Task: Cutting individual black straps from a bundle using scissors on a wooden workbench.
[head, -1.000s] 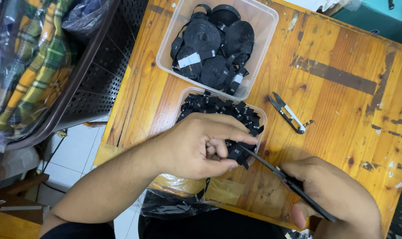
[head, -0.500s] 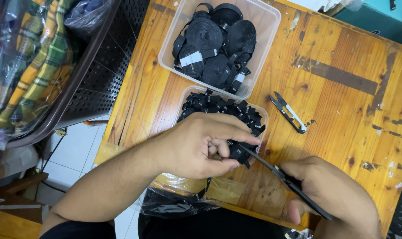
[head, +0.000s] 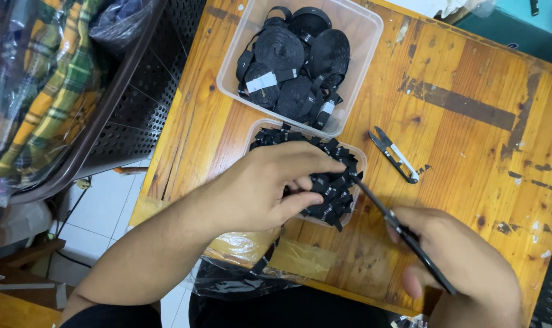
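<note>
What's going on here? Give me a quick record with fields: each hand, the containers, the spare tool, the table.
left hand: pinches black ribbon pieces over the near tub
right hand: grip closed on black scissors, tips at the ribbon
near tub: clear plastic, holds short black ribbon pieces
far tub: clear plastic, holds black ribbon rolls
thread snips: lying on the table, right of the near tub
table: worn orange wood
</note>
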